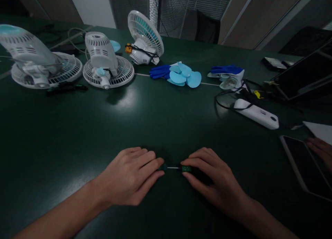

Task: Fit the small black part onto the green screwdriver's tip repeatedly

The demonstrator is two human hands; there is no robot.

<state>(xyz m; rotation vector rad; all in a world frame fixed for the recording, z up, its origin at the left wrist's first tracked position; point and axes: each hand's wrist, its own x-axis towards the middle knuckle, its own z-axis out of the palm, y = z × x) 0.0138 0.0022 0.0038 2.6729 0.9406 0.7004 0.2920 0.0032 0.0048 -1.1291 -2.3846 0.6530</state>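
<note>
Low in the middle of the head view, a thin metal shaft (173,168) runs level between my two hands, like that of a small screwdriver. My left hand (137,173) is closed, thumb and fingers pinching a dark green handle end (163,167) on the shaft's left. On the other side, my right hand (210,173) pinches a small green and black piece (186,168) where the shaft ends. Whether that piece is joined to the shaft or separate, I cannot tell. Fingers hide much of both ends.
Across the table (160,125) stand a white fan (145,38) and two face-down fans (103,59) (38,59). Light-blue fan blades (184,75) and blue gloves (159,72) lie mid-back. On the right are a white power strip (256,113), a phone (306,163) and another person's hand (321,149).
</note>
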